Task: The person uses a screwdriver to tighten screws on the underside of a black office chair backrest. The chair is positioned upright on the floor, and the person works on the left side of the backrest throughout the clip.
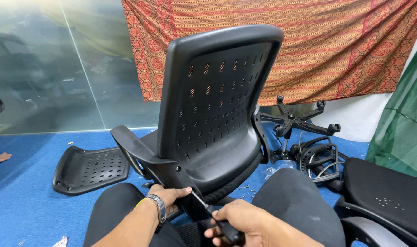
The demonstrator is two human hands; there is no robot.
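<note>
Head view: screwdriver (213,216) in right hand (242,222), shaft up-left toward chair (213,114).

Blue carpet (25,206); frosted glass wall (57,64); patterned red cloth (336,41) hanging behind.

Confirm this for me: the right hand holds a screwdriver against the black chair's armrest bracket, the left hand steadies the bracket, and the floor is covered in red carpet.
Not quite: the carpet is blue, not red, as the head view shows. The rest stands: the right hand holds a screwdriver against the black chair's armrest bracket, and the left hand steadies the bracket.
</note>
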